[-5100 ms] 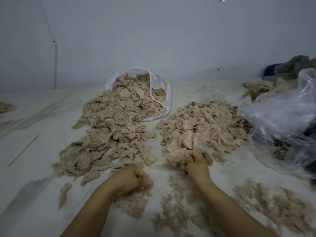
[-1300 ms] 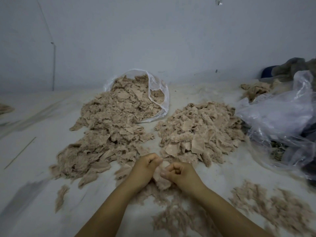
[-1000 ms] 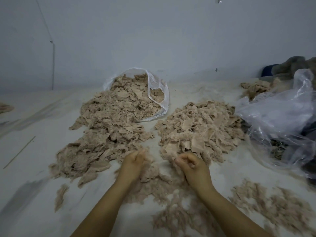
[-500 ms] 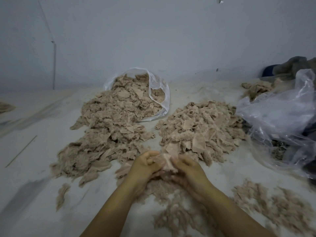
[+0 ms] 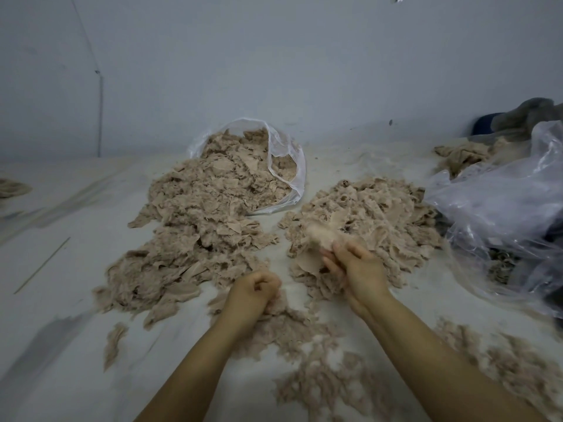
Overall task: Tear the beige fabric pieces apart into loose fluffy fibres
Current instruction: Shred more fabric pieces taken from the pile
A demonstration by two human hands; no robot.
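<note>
Head view: right hand (image 5: 358, 269) grips a blurred beige fabric piece (image 5: 320, 236) above the right-hand heap, left hand (image 5: 256, 287) clenched on shredded beige fluff (image 5: 283, 315) — mid-tear; next, re-pinch both-handed and pull apart.

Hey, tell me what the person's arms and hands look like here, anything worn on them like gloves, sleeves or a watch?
Both forearms are bare as far as the frame shows: no sleeves in view. The left hand and the right hand wear no gloves. No watch, bracelet or ring is visible on either wrist or on the fingers, though the picture is somewhat soft, so a thin band could be missed.
</note>
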